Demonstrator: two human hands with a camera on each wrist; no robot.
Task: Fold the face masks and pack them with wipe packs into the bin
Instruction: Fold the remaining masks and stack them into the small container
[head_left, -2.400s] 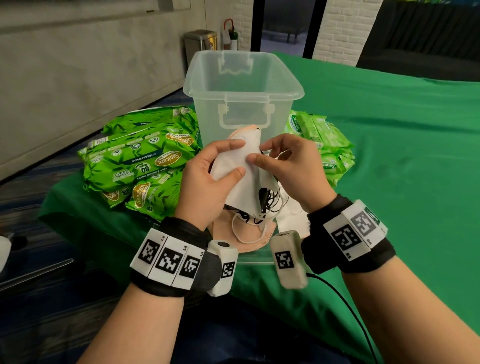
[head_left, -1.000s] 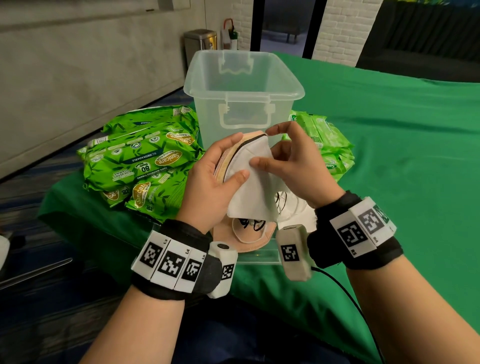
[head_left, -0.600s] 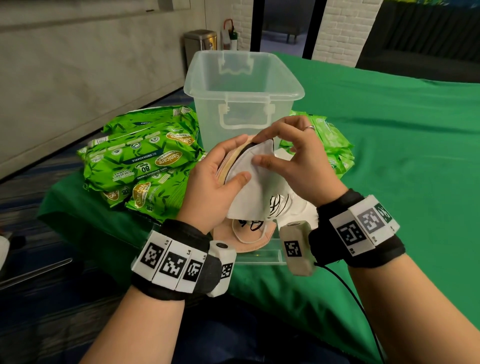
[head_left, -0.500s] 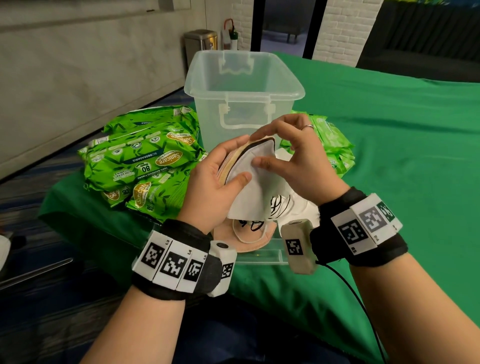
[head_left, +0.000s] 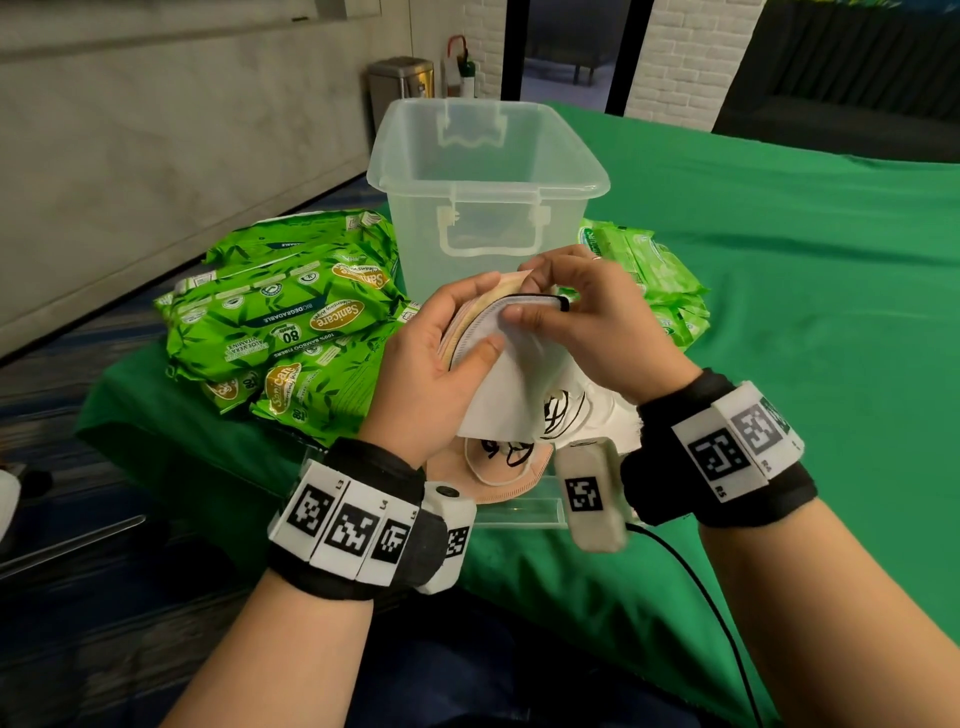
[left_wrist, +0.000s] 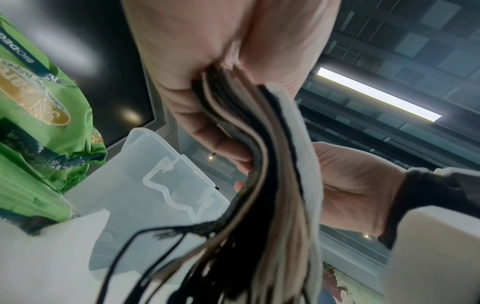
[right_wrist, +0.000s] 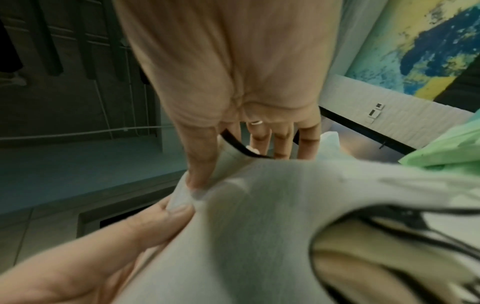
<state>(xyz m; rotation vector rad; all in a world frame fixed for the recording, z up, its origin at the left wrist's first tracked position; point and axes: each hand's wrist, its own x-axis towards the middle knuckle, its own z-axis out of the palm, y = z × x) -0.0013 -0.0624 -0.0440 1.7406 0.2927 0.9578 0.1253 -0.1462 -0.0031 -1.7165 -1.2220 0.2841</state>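
My left hand (head_left: 470, 325) grips a folded stack of face masks (head_left: 511, 379), peach ones behind and a white one in front, just before the clear bin (head_left: 488, 182). My right hand (head_left: 524, 299) pinches the white mask's black-trimmed top edge, thumb in front and fingers behind. In the left wrist view the stack's layered edges (left_wrist: 272, 164) run between my thumb and fingers, ear loops dangling. The right wrist view shows the white mask (right_wrist: 259, 205) pinched under my right thumb, with my left thumb (right_wrist: 158, 222) pressing beside it. From here the bin looks empty.
Large green wipe packs (head_left: 291, 322) are piled left of the bin, and smaller light-green packs (head_left: 649, 275) lie to its right. A peach mask (head_left: 498, 480) and white masks (head_left: 602, 415) lie on a clear lid under my hands. Green cloth (head_left: 805, 312) stretches to the right.
My right hand has slid from the white mask's face up to its top edge and now pinches it. The left hand keeps its grip, with the stack a little higher.
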